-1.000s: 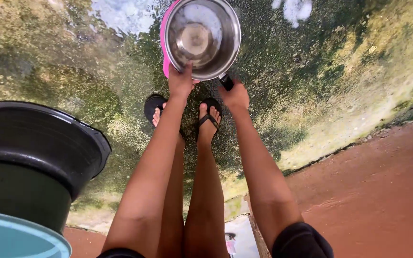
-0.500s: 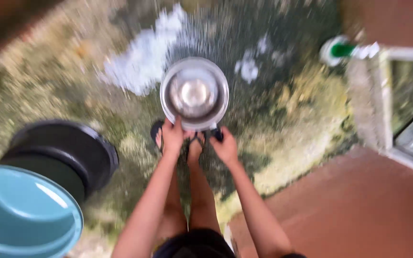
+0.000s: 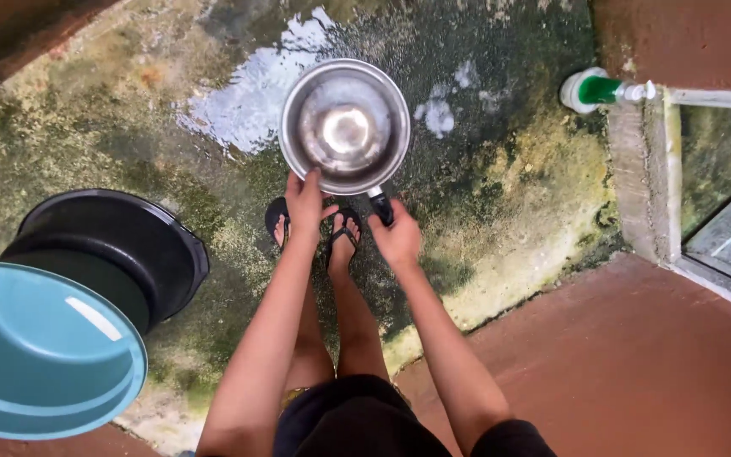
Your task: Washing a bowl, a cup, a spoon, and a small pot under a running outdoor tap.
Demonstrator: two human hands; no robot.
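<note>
Head view: round shiny steel saucepan [image 3: 345,125] held level at upper centre; left hand [image 3: 305,201] pinching rim, right hand [image 3: 396,239] closed round black handle [image 3: 381,206], steadied over wet mossy floor [image 3: 509,195].

Pan [image 3: 344,125] ahead above the feet [image 3: 310,227] — tub [image 3: 112,245] and basin [image 3: 40,347] left, bottle [image 3: 602,89] right.

black bin [image 3: 112,245], blue basin [image 3: 40,351], green bottle [image 3: 602,89]

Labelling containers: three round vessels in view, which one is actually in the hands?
The steel saucepan: left hand on its rim, right hand on its black handle. The black tub and blue basin sit untouched at left.
</note>
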